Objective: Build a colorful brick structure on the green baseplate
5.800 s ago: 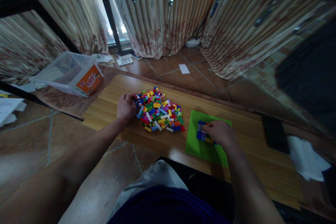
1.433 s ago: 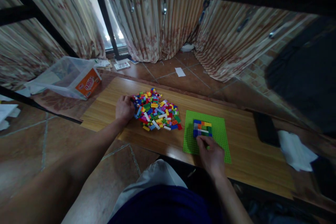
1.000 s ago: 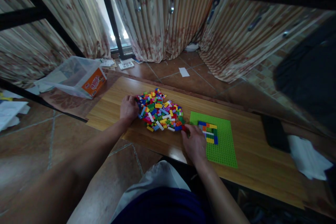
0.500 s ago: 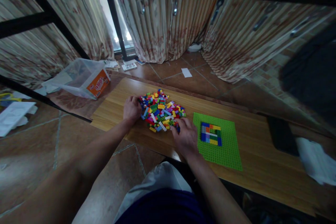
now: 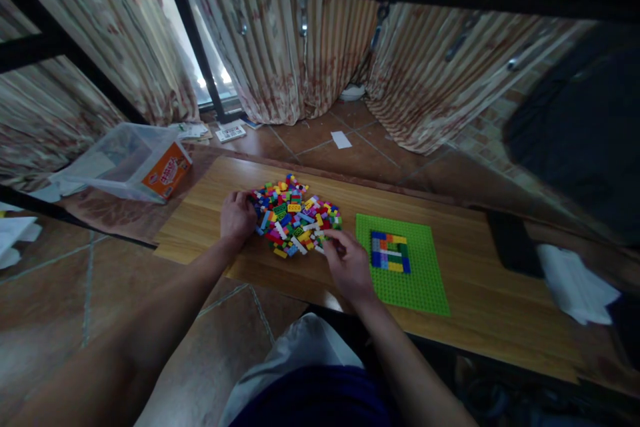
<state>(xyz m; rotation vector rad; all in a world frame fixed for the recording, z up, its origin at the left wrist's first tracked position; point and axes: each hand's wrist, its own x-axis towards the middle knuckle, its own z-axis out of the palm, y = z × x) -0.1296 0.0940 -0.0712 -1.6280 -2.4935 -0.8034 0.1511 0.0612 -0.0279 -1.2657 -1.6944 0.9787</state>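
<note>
A heap of small toy building bricks (image 5: 295, 217) in many colours lies on the wooden table. At the heap's left edge is my left hand (image 5: 239, 215), its fingers curled in against the bricks and the tips hidden. My right hand (image 5: 349, 261) is at the right edge, thumb and forefinger drawn together; anything between them is too small to make out. Just right of that hand lies a green baseplate (image 5: 425, 290). On its upper left part sits a flat, roughly square build (image 5: 390, 252) of blue, yellow, white, green and orange bricks.
The long wooden table (image 5: 480, 267) carries a dark flat object (image 5: 513, 243) and a white packet (image 5: 575, 283) at its right end. Beyond its left end, a clear plastic bin (image 5: 125, 167) with an orange label stands on the floor. Striped curtains (image 5: 330, 53) hang behind dark metal bars.
The view has shifted, so the table and bricks appear farther left. My right hand has lifted slightly off the bricks, its fingers drawn closer together. The left hand stays at the heap's left edge.
</note>
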